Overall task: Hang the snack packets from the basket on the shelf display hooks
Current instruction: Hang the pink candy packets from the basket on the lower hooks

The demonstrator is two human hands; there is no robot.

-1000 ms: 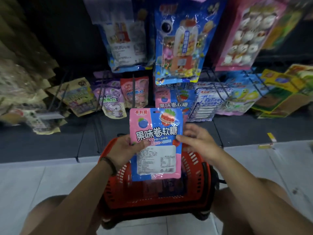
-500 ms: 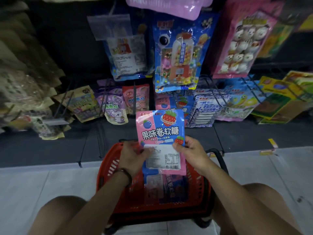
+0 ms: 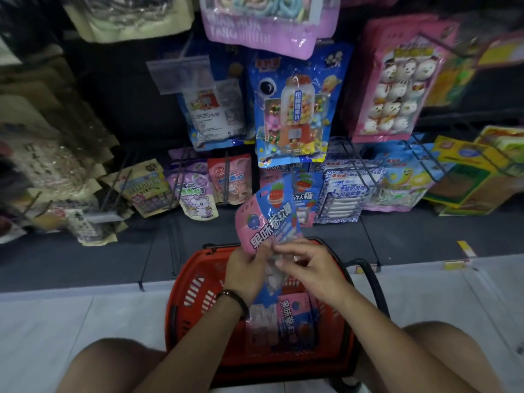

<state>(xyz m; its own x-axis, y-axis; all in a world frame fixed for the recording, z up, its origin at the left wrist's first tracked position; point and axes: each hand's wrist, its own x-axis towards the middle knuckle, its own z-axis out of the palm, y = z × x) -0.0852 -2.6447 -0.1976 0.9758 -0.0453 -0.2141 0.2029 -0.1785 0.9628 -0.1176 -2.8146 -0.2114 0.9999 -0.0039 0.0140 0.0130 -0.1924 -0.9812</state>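
A pink and blue snack packet (image 3: 268, 219) is tilted to the right above the red basket (image 3: 195, 296). My left hand (image 3: 245, 272) grips its lower edge. My right hand (image 3: 307, 268) pinches the same lower part from the right. Further matching packets (image 3: 295, 319) lie inside the basket. Directly behind the held packet, more of the same kind (image 3: 304, 194) hang on a low hook. The part of the held packet under my fingers is hidden.
Wire display hooks (image 3: 226, 177) stick out from the dark shelf, carrying many other snack bags: a blue gumball bag (image 3: 292, 109), a pink marshmallow bag (image 3: 397, 80), purple and red bags (image 3: 195, 188). My knees flank the basket on the pale tiled floor (image 3: 71, 316).
The packet was upright and facing me; it has dropped lower, turned and tilted to the right. Both hands slid down to its bottom edge. The view has tipped upward.
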